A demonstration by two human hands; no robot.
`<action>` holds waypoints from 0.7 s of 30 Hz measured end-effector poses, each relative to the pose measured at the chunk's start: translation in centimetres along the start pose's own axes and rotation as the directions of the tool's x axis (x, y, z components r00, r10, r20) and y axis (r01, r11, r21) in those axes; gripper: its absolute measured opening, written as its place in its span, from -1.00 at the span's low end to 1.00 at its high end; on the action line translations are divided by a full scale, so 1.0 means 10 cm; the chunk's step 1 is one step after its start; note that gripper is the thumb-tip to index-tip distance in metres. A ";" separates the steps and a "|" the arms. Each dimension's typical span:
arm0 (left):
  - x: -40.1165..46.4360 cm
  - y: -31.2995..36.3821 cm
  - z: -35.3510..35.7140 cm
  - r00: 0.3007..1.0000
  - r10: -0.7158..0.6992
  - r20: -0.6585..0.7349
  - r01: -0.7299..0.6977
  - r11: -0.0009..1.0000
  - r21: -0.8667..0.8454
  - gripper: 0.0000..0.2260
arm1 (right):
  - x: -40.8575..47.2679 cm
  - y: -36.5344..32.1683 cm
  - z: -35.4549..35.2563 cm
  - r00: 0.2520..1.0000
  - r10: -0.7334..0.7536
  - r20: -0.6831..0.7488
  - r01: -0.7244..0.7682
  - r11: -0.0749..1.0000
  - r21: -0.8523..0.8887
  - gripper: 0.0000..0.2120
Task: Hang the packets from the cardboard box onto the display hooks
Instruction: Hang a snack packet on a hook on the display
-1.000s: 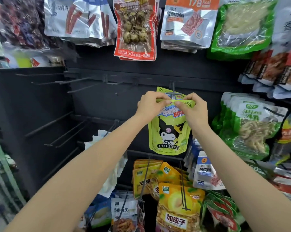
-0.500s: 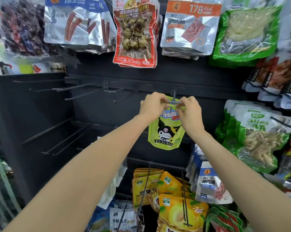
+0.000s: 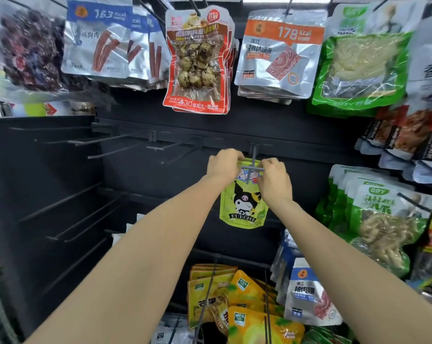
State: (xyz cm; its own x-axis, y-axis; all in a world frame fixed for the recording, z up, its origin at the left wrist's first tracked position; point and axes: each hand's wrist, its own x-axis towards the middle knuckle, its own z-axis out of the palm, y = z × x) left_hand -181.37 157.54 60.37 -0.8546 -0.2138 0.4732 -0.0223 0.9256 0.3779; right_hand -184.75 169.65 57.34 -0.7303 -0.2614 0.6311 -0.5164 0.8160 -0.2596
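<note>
A yellow-green packet [image 3: 242,207] with a black cartoon figure hangs in front of the dark display panel at centre. My left hand [image 3: 223,165] pinches its top left corner and my right hand [image 3: 274,180] pinches its top right. A grey display hook [image 3: 253,165] with a crossbar at its tip runs between my hands, over the packet's top edge. Whether the hook passes through the packet's hole is hidden by my fingers. The cardboard box is out of view.
Several bare hooks [image 3: 115,140] stick out of the panel to the left. Filled hooks surround my hands: a red egg packet [image 3: 197,60] and silver packets [image 3: 277,53] above, green packets [image 3: 383,219] at right, yellow packets [image 3: 234,299] below.
Both hands and the packet have moved away from me, toward the panel and along the hook. The view has tilted upward, so more of the upper row shows.
</note>
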 end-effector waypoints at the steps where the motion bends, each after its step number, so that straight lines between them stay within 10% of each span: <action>1: 0.01 -0.01 0.01 1.000 0.005 0.001 -0.005 1.000 0.015 -0.64 | -0.01 0.01 0.01 1.000 -0.003 0.000 0.003 1.000 0.006 -0.76; 8: -0.17 -0.12 0.08 0.997 0.035 -0.070 -0.028 0.995 0.101 -0.50 | -0.31 0.05 0.06 0.997 0.028 -0.074 -0.018 0.992 0.126 -0.77; 21: -1.34 -1.20 -0.39 0.987 -0.154 -0.043 0.157 0.984 0.083 -0.77 | -0.96 -1.13 0.40 0.950 -0.177 0.257 0.011 0.842 0.539 -0.84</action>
State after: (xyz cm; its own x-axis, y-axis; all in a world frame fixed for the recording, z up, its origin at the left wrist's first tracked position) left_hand -167.59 148.05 52.61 -0.8177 -0.3672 0.4434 -0.1995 0.9032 0.3800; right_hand -173.71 160.88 51.36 -0.7174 -0.5251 0.4578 -0.6840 0.4061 -0.6060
